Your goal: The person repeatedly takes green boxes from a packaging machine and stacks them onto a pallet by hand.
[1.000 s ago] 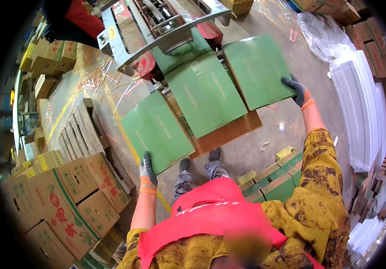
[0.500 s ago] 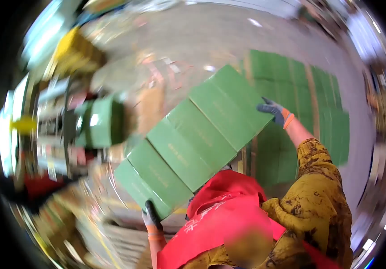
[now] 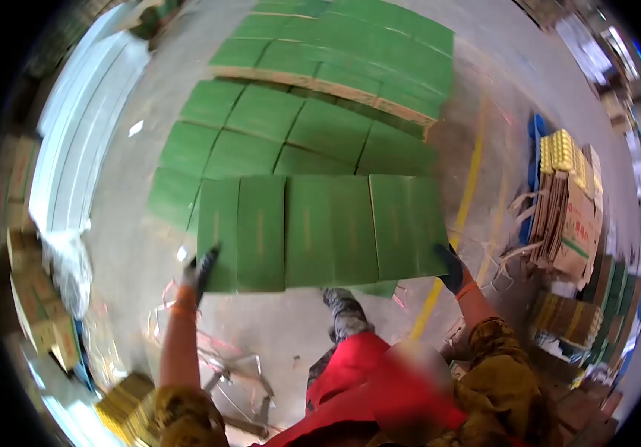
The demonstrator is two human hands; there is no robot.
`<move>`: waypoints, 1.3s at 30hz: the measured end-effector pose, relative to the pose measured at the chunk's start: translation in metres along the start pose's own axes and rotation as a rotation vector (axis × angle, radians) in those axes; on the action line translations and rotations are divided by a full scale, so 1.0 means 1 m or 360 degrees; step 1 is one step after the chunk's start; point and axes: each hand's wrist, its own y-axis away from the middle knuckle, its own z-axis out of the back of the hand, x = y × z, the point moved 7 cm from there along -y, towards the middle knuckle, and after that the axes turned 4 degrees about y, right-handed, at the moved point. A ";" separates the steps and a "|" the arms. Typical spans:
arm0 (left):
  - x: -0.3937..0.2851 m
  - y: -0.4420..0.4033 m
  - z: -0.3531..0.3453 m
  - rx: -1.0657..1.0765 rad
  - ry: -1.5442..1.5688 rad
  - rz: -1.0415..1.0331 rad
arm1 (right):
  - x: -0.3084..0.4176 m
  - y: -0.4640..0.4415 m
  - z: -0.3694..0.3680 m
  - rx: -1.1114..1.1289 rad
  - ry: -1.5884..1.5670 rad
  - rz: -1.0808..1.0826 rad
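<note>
A row of several green cardboard boxes (image 3: pixel 328 232), pressed side by side, spans the space in front of me. At its left end my left hand (image 3: pixel 200 273), in a dark glove with an orange cuff, is pressed against the outermost box. My right hand (image 3: pixel 452 270), gloved the same way, grips the opposite end, so the row is squeezed between both hands. Just beyond the held row lies a layered stack of green boxes (image 3: pixel 250 145), partly covered by it.
Behind that stack, more green boxes (image 3: pixel 387 45) are piled. White long panels (image 3: pixel 89 127) lie at left, near brown cartons (image 3: pixel 33 294). Flattened cardboard (image 3: pixel 570 231) and yellow trays (image 3: pixel 557 151) stand at right. A metal frame (image 3: pixel 250 380) is on the floor below my left arm.
My view has swung round from the floor and cart area to face the green stacks. The held row has gone from slanted to nearly level, still between both hands.
</note>
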 end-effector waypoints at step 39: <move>0.002 0.478 -0.052 -0.2848 -0.1753 0.0508 | -0.260 0.013 -0.449 0.1816 0.1068 -0.0661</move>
